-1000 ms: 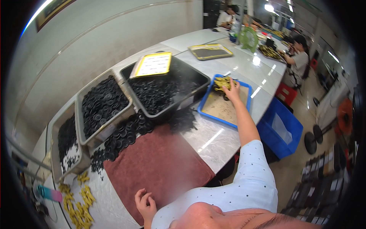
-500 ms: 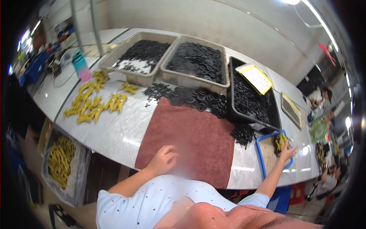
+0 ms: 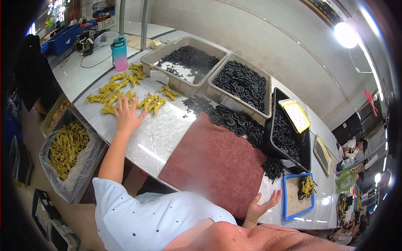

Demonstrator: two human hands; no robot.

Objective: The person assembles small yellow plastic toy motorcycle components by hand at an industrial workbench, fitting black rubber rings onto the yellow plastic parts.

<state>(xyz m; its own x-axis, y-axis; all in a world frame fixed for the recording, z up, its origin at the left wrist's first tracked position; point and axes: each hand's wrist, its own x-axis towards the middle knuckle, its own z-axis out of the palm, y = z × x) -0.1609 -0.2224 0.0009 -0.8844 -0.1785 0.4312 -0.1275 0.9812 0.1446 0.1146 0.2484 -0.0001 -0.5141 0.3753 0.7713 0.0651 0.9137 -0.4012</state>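
My left hand [image 3: 127, 116] reaches over the near edge of a spread of olive-yellow branched plastic parts [image 3: 112, 88], its fingers apart. The fingertips overlap some parts; whether they touch cannot be made out, and nothing is held. Near the lower right corner of a brown-red cloth [image 3: 217, 159], my right hand [image 3: 264, 205] is raised with its fingers spread, holding nothing. To the right of it, a blue-rimmed tray [image 3: 293, 209] holds a small cluster of yellow and black parts [image 3: 307, 187] at its far end.
Along the back stand a grey bin of small black pieces [image 3: 181, 81], a grey bin of black wheel-like rings [image 3: 217, 93] and a black bin [image 3: 274, 138]. Loose black rings [image 3: 238, 124] border the cloth. A bottle [image 3: 119, 54] stands far left; a lined crate [image 3: 77, 180] sits below the table.
My left hand has gone from above the cloth out to the yellow parts. My right hand has drawn back from the tray, leaving the yellow and black cluster there. The view has turned.
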